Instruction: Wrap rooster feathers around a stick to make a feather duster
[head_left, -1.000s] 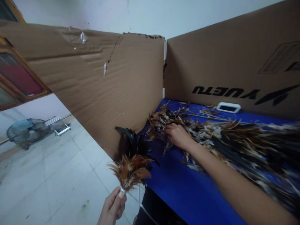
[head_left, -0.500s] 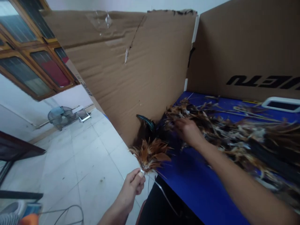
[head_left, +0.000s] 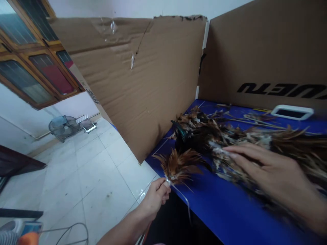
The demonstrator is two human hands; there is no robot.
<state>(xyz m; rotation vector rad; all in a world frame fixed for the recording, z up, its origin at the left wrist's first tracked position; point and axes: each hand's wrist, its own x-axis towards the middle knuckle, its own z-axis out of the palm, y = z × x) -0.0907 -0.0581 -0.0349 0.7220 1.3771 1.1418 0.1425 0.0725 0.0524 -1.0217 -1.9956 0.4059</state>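
Note:
My left hand pinches the bound base of a brown feather bundle, which fans out upward over the table's edge. A pale strip hangs from that base. My right hand, blurred by motion, is closed over the feather pile. Between its thumb and fingers is the whitish end of a dark feather bunch; one plume has a blue-green sheen. Under and around the right hand lies the loose feather pile, brown, black and white, on the blue tabletop.
Cardboard panels wall the table's left and back sides. A white-framed device lies near the back panel. To the left is a tiled floor with a fan. A cable and an orange object show at bottom left.
My right hand has drawn back to the right, bringing the dark feather bunch with it. My left hand, with the brown bundle, has shifted slightly right. The view has turned slightly right.

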